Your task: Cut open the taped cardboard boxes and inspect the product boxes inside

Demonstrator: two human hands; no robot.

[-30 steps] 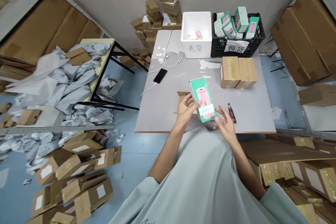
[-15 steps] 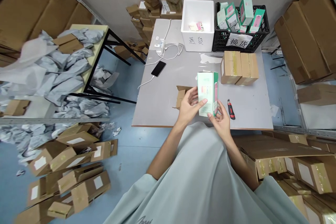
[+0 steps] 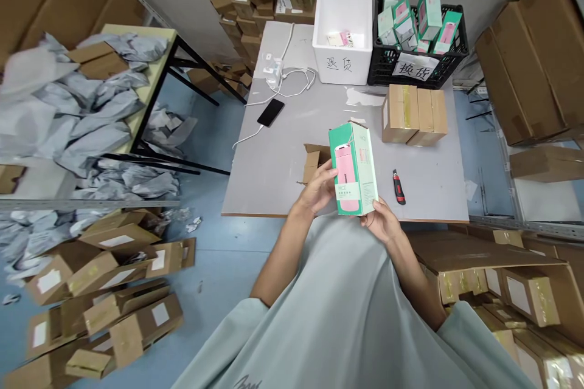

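Note:
Both my hands hold up a green and white product box (image 3: 352,168) with a pink bottle-shaped item printed on its front, over the near edge of the table. My left hand (image 3: 319,187) grips its left side, and my right hand (image 3: 382,220) holds its lower right corner. The box stands slightly tilted, its green face and a pale side towards me. Behind my left hand lies an opened small cardboard box (image 3: 312,161), partly hidden. To the right, a black and red box cutter (image 3: 398,187) lies on the table.
On the grey table (image 3: 274,176) are a phone (image 3: 271,113) on a cable, a white bin (image 3: 343,67), a black crate (image 3: 381,70) of similar boxes and taped cartons (image 3: 414,115). Grey bags (image 3: 98,109) cover the left table. Opened cartons (image 3: 146,328) lie on the floor.
My hands have turned the product box, so its green front with the pink picture now shows instead of the pale side. My view has shifted slightly.

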